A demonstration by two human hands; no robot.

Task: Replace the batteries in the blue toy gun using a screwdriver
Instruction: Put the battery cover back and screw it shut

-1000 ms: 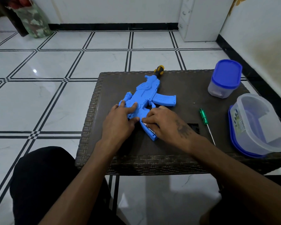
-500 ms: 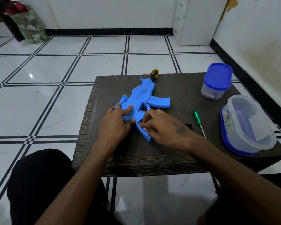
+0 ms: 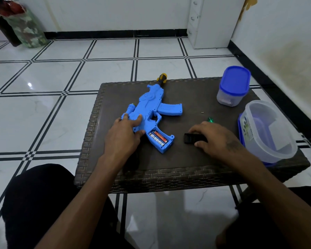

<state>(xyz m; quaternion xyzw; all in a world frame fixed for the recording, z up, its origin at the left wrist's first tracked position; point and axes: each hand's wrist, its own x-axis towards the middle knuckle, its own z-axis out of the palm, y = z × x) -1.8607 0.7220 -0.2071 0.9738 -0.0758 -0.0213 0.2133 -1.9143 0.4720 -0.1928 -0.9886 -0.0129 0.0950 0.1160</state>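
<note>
blue toy gun under left hand

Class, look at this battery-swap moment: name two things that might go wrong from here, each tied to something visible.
1. A tiny loose screw lies bare on the table; a sweep of the right hand may knock it off.
2. The black cover blends into the dark tabletop and could be overlooked.

Bare table between gun and right hand, also along near edge. Right side blocked: open tub, lidded jar. Left hand covers gun's rear.
</note>
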